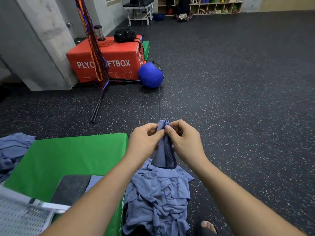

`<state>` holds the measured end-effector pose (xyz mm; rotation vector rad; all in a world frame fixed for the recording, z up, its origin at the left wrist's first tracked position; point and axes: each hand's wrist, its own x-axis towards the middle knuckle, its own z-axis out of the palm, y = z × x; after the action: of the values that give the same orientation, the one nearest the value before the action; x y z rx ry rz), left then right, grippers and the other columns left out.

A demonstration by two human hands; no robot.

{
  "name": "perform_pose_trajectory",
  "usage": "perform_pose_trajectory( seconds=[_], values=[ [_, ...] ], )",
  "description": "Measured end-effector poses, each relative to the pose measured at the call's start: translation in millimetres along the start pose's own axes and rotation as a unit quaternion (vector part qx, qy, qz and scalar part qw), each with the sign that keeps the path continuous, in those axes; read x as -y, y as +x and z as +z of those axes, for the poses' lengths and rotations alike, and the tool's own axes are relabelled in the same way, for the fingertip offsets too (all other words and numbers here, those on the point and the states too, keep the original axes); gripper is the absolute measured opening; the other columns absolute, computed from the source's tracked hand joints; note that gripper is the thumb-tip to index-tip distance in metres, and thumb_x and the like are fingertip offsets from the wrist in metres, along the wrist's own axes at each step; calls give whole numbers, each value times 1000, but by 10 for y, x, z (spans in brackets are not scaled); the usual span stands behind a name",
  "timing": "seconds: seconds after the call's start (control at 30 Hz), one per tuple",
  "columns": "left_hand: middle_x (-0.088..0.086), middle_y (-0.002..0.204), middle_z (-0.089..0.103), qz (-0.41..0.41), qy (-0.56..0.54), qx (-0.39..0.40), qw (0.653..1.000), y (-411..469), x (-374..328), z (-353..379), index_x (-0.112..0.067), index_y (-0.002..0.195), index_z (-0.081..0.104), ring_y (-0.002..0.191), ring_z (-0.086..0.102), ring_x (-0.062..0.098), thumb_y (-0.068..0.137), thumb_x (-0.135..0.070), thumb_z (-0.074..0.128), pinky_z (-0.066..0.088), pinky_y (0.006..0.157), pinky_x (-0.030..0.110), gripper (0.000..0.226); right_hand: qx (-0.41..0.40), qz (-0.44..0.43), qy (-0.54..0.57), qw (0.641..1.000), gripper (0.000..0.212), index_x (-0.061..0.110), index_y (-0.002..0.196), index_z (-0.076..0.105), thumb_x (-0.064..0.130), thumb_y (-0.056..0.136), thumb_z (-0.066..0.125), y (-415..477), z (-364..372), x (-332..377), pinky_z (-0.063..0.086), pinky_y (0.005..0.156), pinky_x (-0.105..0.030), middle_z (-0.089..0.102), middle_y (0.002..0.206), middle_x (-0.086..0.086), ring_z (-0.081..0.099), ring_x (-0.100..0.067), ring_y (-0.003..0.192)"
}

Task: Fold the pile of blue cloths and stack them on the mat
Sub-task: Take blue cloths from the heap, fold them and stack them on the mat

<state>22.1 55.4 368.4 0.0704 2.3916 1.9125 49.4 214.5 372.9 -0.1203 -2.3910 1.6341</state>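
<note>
- Pinching a folded cloth (164,155) at its top edge, the left hand (144,138) and right hand (184,142) meet thumb to thumb just past the far right corner of the green mat (68,155). Both hands have fingers curled onto the fabric.
- The cloth hangs upright from the hands in several layers. Its lower end touches the pile (158,198).
- The pile, rumpled blue cloths, lies on the floor (247,108) against the mat's right side, beneath the forearms.
- A smooth, flat blue cloth (95,181) shows on the mat's near right part, partly hidden by the left forearm. I cannot tell how many layers it has.
- A second heap (13,150) of blue cloths lies off the mat's left edge.
- A perforated grey panel (22,217) covers the mat's near left corner.
- Well beyond the mat's far edge stands a red box (105,60), with a blue ball (150,74) just to its right.
- A sandalled foot (207,226) rests on the floor on the side of the pile away from the mat.
</note>
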Motion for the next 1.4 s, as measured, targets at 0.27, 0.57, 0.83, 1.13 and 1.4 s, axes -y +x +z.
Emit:
perform_pose_trajectory(
  seconds=[0.27,0.57,0.83,1.13,1.4],
  values=[
    [-5,105,82,63,42,29,997,37,-68,-151,-26,117,77,104,78,21,85,-22,86,61,97,44,33,117,30,109,987,46,13,125,75,-6,102,40,5,-64,91,66,77,-46,78,105,-12,74,-20,81],
    [-2,102,82,70,48,12,996,22,-87,-205,-27,112,75,99,77,25,81,-24,85,60,97,50,33,135,-71,-28,988,44,31,131,74,1,103,58,47,-132,16,59,97,-38,71,113,14,69,-7,104],
    [1,107,81,40,8,52,998,-22,-150,-256,-25,112,74,101,75,16,82,-34,90,59,95,39,35,131,-112,-32,985,39,25,129,76,0,103,58,54,-140,14,56,88,-24,77,97,14,73,-3,93],
    [-1,101,81,50,68,52,995,33,-166,-495,-22,108,77,85,66,7,87,-6,62,54,83,35,31,94,-144,-72,982,49,35,129,62,22,87,84,124,-122,-110,51,104,-38,62,125,13,60,-6,120],
    [12,120,79,-10,33,182,983,62,-172,-1063,-8,124,75,104,73,14,98,7,66,59,93,26,31,299,1,-85,950,85,50,144,52,28,75,95,265,43,-294,57,96,-35,68,113,17,70,-10,108]
  ],
)
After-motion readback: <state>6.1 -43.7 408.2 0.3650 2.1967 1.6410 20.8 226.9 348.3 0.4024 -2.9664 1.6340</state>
